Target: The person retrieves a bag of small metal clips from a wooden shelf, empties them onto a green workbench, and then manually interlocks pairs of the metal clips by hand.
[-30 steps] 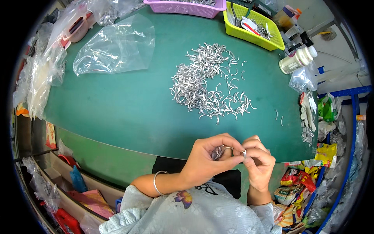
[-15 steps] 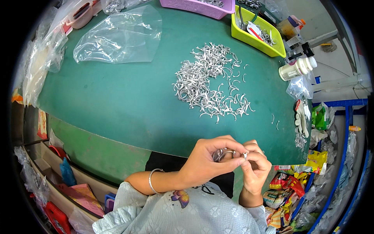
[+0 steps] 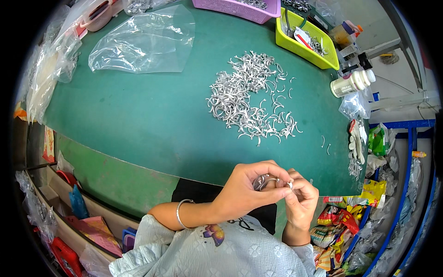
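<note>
Both hands meet at the table's front edge, in front of my body. Several curved silvery metal pieces (image 3: 262,181) rest in the curl of my left hand (image 3: 251,187), whose thumb and forefinger are pinched together toward the right. My right hand (image 3: 301,199) closes its fingertips on a small silvery metal piece (image 3: 289,184) right at the left hand's fingertips. The right hand's other fingers are folded in. Beyond the hands, a loose pile of similar curved metal pieces (image 3: 235,99) is spread over the green tabletop (image 3: 138,120).
A clear plastic bag (image 3: 143,44) lies at the far left. Purple (image 3: 240,10) and yellow-green (image 3: 307,46) baskets holding small parts stand at the back. A white bottle (image 3: 353,83) and a glove (image 3: 356,143) lie along the right edge. Colourful packets (image 3: 339,217) fill the lower right.
My right hand has shifted slightly left, closer against the left fingertips, and the small metal piece between them has turned a little. The left hand holds nearly the same pose.
</note>
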{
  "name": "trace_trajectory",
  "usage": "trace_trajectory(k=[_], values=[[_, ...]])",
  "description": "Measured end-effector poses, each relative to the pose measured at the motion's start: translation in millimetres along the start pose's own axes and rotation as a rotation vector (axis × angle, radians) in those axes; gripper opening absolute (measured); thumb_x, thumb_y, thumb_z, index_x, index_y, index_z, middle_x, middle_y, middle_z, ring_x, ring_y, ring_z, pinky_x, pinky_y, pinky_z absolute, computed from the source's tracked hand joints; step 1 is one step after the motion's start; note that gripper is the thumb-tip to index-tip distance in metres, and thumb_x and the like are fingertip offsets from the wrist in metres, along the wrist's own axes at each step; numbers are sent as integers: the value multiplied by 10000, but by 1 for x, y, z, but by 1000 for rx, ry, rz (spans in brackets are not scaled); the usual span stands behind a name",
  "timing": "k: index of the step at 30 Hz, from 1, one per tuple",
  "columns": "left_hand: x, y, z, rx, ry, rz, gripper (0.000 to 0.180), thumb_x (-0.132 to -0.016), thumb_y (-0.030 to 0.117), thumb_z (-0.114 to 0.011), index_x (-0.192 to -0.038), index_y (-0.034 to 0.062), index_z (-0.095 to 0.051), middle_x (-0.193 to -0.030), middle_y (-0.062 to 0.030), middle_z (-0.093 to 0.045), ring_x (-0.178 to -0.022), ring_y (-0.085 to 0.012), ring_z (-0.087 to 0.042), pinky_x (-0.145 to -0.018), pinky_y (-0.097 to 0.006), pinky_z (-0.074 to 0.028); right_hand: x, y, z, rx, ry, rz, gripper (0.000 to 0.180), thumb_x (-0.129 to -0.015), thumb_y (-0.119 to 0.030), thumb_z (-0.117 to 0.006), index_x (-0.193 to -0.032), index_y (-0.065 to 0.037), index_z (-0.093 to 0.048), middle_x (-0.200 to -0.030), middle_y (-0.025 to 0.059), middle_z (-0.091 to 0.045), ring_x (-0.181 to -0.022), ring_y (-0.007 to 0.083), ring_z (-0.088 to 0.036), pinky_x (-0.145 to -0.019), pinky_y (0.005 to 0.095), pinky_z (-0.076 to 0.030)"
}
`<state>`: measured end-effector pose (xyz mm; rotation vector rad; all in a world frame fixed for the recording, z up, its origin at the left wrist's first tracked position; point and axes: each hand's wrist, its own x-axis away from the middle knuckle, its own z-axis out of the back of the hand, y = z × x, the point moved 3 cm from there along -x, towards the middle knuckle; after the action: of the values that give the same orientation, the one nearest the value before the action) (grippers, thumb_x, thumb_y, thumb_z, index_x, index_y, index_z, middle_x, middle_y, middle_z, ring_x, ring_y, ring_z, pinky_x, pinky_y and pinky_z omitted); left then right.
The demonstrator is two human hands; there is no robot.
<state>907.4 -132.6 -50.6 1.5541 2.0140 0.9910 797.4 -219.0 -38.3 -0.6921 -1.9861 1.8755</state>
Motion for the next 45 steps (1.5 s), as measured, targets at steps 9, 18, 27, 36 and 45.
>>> trace_trajectory(k=[9,18,27,36,45], values=[[-4,-2,7,-47,61,-53,106,-749,-44,-600,-847,-5,-603,-751,-1,-509,-618,-28,-389,-531,-187,-298,-13,-12,8,378,12,138,51,-739,-16,-593,-763,28,-581,-773,105,-575,-729,199,-497,-662,296,-394],[-11,4,3,-60,73,-85,111,-738,-62,-598,-829,-1,-593,-781,-15,-519,-624,-37,-392,-544,-194,-299,-23,-13,8,320,6,169,48,-743,-16,-579,-772,22,-587,-773,108,-581,-726,196,-502,-656,295,-392],[-17,5,-5,-84,39,-143,83,-759,-25,-609,-832,0,-580,-753,27,-485,-579,2,-365,-486,-170,-278,-31,-27,17,423,-11,242,75,-748,-49,-580,-757,19,-609,-749,101,-593,-710,201,-508,-657,297,-396],[-17,7,-10,-71,20,-142,111,-741,-46,-617,-829,2,-568,-765,15,-489,-590,-4,-375,-497,-172,-282,-31,-29,19,355,-7,199,92,-760,-62,-582,-760,27,-607,-760,105,-596,-713,200,-504,-659,298,-395],[-16,8,-16,-104,-21,-174,120,-731,-58,-620,-816,4,-561,-772,-4,-493,-590,-17,-378,-505,-182,-286,-30,-36,23,270,-25,171,78,-755,-43,-586,-781,23,-620,-769,104,-594,-738,202,-496,-660,301,-393]])
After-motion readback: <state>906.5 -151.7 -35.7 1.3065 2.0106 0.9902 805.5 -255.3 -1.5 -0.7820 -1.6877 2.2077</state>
